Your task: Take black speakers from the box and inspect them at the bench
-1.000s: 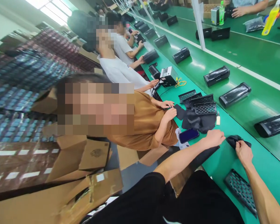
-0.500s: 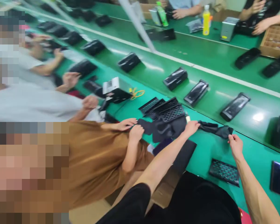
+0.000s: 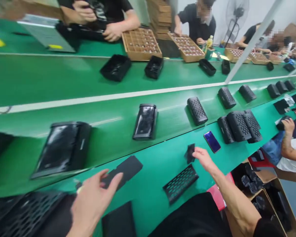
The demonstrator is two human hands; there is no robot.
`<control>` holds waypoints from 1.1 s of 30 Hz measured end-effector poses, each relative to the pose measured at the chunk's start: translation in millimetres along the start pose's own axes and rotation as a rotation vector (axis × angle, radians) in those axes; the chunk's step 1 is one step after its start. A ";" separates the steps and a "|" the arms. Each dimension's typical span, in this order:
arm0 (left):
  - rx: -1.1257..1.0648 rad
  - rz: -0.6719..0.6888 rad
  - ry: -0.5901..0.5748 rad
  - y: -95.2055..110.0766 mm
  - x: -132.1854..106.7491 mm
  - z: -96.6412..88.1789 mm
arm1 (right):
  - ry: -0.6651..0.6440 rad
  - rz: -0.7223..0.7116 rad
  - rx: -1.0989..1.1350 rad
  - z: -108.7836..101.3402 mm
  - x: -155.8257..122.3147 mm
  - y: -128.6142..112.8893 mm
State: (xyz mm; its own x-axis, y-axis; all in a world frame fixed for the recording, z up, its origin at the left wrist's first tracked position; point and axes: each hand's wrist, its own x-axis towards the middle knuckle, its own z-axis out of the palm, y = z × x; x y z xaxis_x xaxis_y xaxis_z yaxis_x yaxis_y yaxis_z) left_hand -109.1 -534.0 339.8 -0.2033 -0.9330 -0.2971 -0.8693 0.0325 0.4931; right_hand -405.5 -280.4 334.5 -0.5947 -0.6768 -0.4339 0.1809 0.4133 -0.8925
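My left hand (image 3: pixel 95 199) is at the lower left with thumb and fingers apart, just above the table and holding nothing. Beyond its fingertips a flat black sheet (image 3: pixel 129 169) lies on the green surface; whether the fingers touch it I cannot tell. My right hand (image 3: pixel 204 158) pinches a small, thin dark piece of film or sheet (image 3: pixel 191 153), blurred by motion. Below that piece a black perforated grille panel (image 3: pixel 181 184) rests on the table. More perforated black panels (image 3: pixel 27 214) are piled at the lower left, partly behind my left hand.
Black speaker-like housings (image 3: pixel 145 121) stand along the green conveyor belt (image 3: pixel 113 117). A phone (image 3: pixel 212 141) lies right of my right hand, near several grouped perforated housings (image 3: pixel 239 125). Open cartons (image 3: pixel 281 197) sit at the lower right. Co-workers sit opposite and at the right.
The view has swung right. My hands, earlier both on a crumpled black sheet, are now apart: the left is open, the right holds a small dark piece. A flat black sheet lies between them.
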 end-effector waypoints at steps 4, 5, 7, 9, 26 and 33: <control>-0.573 0.308 -0.650 48.9 -38.1 26.9 | -0.294 0.043 0.057 47.2 -24.3 -3.1; -0.586 0.319 -0.784 58.4 -47.1 32.9 | -0.337 0.056 0.066 53.7 -28.4 -3.9; -0.525 0.314 -0.906 71.3 -62.8 41.7 | -0.373 0.085 0.076 56.8 -35.8 -5.3; -0.445 0.353 -0.893 76.7 -79.1 45.4 | -0.374 0.116 0.081 49.4 -46.7 -4.7; 0.000 0.344 -0.642 21.7 -152.7 108.1 | -0.129 0.137 -0.696 -2.9 -57.9 84.5; 0.037 0.122 -0.458 4.5 -159.3 116.9 | -0.029 0.078 -0.887 -11.2 -40.2 79.4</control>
State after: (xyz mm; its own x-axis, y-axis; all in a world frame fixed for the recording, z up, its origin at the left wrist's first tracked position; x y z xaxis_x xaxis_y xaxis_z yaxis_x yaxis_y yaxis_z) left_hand -133.2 -343.4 293.7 -0.4755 -0.6674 -0.5732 -0.8406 0.1526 0.5197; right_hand -376.0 -213.5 282.4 -0.5840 -0.6371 -0.5031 -0.4599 0.7703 -0.4417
